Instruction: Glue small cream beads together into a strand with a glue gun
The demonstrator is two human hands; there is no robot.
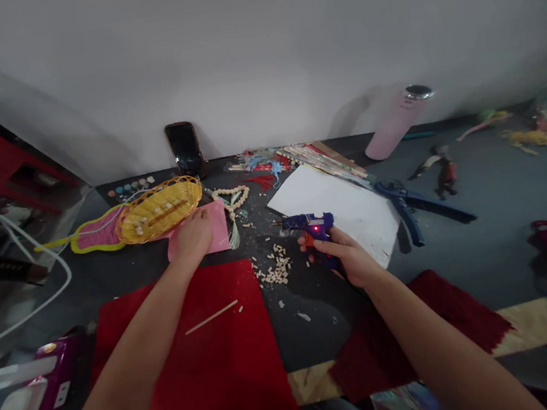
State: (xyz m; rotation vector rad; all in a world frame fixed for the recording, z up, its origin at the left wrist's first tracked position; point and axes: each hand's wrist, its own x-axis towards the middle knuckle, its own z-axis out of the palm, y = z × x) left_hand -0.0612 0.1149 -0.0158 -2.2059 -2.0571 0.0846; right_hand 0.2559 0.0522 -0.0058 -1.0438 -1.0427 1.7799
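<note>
My right hand [347, 252] is wrapped round the grip of a dark blue hot glue gun [308, 221]. Its red light glows, and the nozzle points left. My left hand [197, 234] is closed over a pink sheet [218, 222], beside the rim of a yellow woven basket [158, 210]. What its fingers hold, if anything, is hidden. Small pale pieces lie in the basket. A heap of short, cut wooden stick pieces [275, 266] lies between my hands. A beaded string [232, 197] with a pale tassel lies right of the pink sheet.
A thin stick [212, 317] lies on red cloth [224, 366]. White paper [338, 200], a blue-handled cutter [407, 204] and pliers [442, 166] lie to the right. A phone [185, 148] and pink bottle [397, 125] stand by the wall. Purple power strips [56, 375] sit at left and right.
</note>
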